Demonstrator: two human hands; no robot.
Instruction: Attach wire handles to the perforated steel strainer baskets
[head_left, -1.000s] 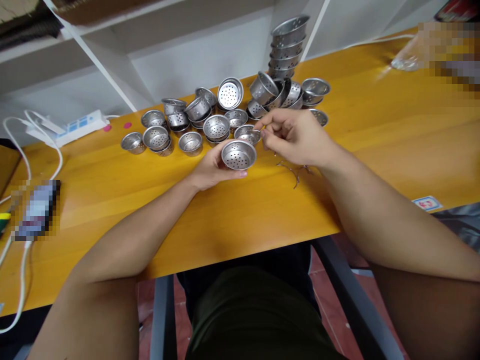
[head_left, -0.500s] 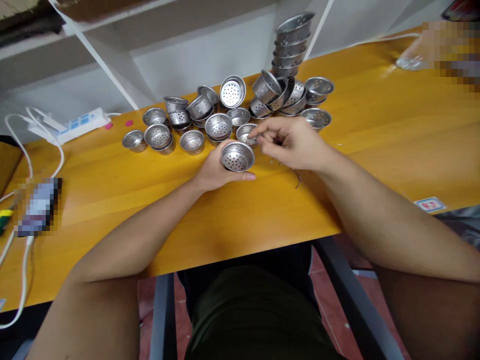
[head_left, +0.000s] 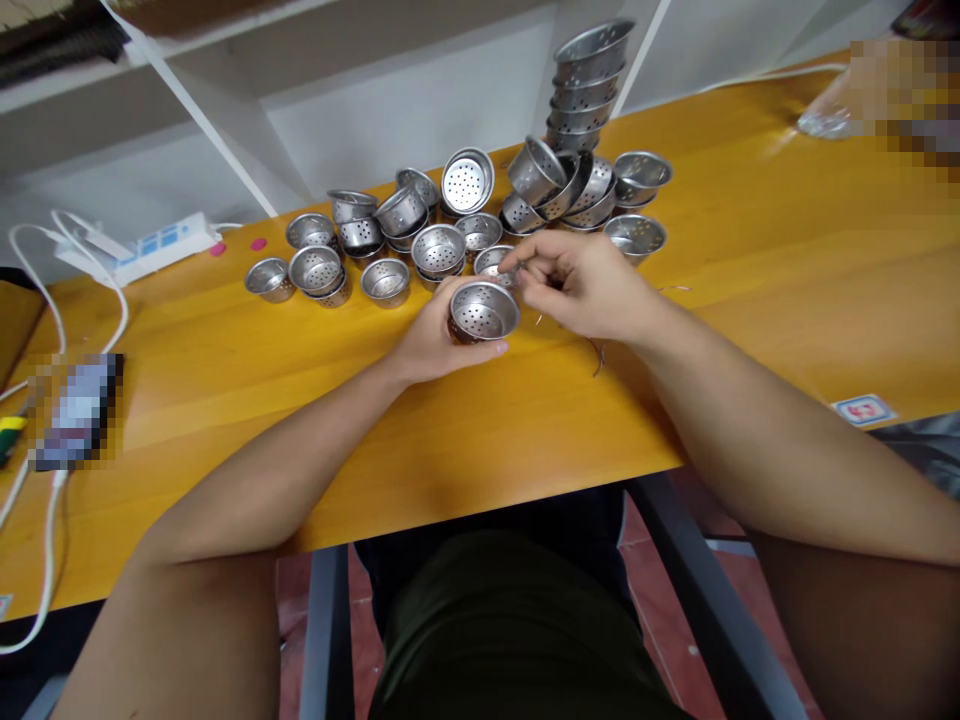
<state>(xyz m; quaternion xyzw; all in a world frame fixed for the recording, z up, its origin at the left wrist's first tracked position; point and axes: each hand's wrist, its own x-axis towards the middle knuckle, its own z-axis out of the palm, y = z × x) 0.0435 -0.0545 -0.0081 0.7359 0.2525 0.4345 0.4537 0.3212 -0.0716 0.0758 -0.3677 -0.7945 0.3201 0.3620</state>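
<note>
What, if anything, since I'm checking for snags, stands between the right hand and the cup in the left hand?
Nothing visible: the right hand is close beside the held cup; another cup stands behind it.

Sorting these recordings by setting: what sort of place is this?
Probably a small workshop or office workstation: many perforated metal cups crowd a wood-toned desk, with a white power strip at its left and pale shelving behind.

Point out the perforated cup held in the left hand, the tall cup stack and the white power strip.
Held cup (head_left: 484, 316), head view: perforated inside.
Tall cup stack (head_left: 588, 94), head view: outer side of a middle cup.
White power strip (head_left: 159, 249), head view: top face.
</note>
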